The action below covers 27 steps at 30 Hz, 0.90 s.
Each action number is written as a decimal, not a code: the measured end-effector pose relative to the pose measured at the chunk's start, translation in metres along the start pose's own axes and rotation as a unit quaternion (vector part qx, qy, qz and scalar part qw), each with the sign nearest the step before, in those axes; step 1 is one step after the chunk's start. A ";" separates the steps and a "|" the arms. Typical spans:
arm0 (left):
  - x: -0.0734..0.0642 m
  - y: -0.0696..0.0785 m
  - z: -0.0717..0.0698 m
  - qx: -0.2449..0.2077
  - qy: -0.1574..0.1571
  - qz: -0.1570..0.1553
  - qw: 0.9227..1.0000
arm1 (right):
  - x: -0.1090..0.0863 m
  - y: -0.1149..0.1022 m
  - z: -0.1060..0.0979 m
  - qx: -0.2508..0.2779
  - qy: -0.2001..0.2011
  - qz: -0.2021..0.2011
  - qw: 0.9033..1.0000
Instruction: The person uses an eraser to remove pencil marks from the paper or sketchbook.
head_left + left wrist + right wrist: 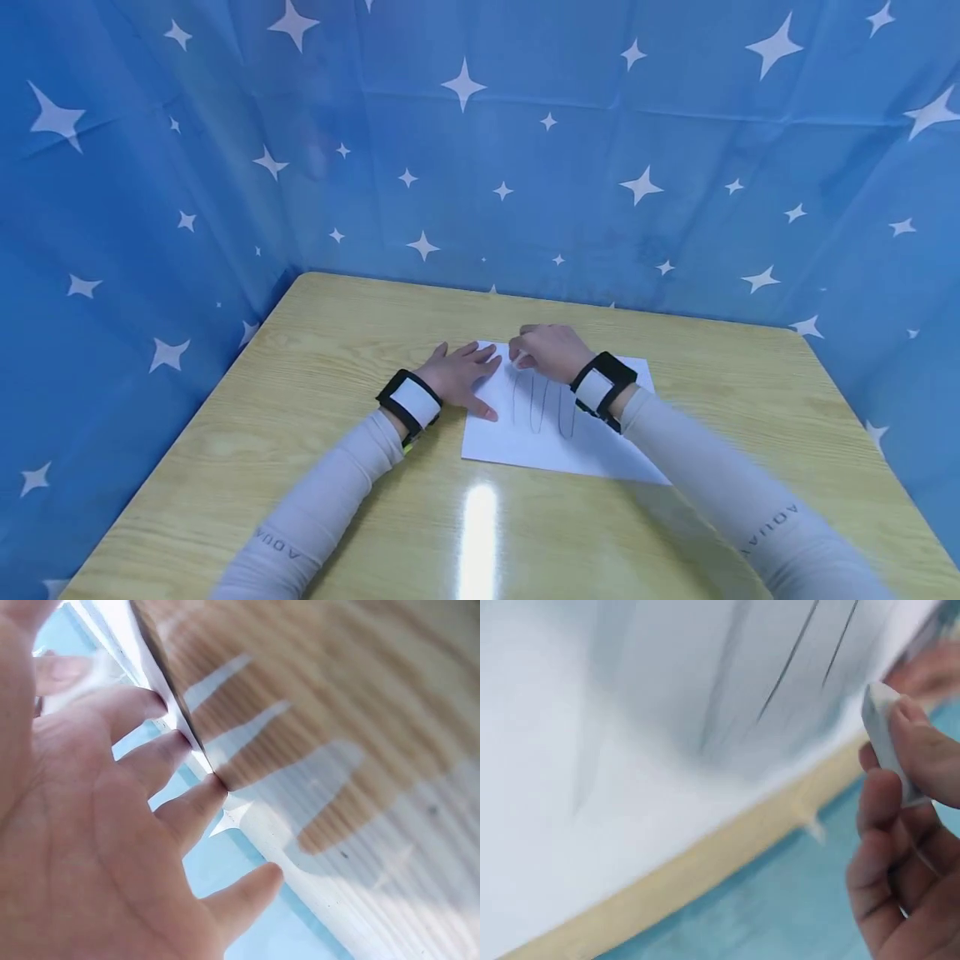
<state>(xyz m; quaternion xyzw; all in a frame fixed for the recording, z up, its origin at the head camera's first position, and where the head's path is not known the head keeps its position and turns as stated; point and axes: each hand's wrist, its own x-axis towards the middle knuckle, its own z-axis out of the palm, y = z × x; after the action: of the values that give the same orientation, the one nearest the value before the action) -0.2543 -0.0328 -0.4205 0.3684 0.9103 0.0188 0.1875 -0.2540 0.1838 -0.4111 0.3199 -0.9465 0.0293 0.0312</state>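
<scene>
A white sheet of paper [495,448] lies on the wooden table, with several long dark pencil lines [566,415] drawn on it. My left hand [459,377] rests with spread fingers across the paper's left edge. In the left wrist view, its fingertips [217,787] touch down at the edge of the sheet. Over the top part of the paper, my right hand [553,352] pinches a white eraser [885,742] between thumb and curled fingers. One end of the eraser sticks out past the thumb, near the upper ends of the lines.
The light wooden table [337,333] extends around the paper on all sides. A blue curtain with white stars [480,183] hangs behind its far edge and along the left. Light glares off the tabletop in front of the sheet. Both wrists wear black bands.
</scene>
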 end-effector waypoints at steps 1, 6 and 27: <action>0.001 0.001 0.002 -0.003 0.001 0.002 1.000 | 0.002 -0.005 0.002 -0.008 -0.002 -0.008 1.000; 0.001 0.000 -0.003 -0.004 0.021 0.000 1.000 | -0.010 0.002 -0.002 -0.056 0.002 -0.004 0.998; 0.004 -0.006 0.002 -0.009 0.010 0.001 1.000 | 0.009 -0.011 0.005 -0.052 -0.006 -0.034 0.998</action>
<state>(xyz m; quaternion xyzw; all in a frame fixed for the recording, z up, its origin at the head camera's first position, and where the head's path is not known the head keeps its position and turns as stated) -0.2601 -0.0346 -0.4249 0.3675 0.9117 0.0310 0.1813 -0.2549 0.1695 -0.4149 0.3503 -0.9354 -0.0231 0.0435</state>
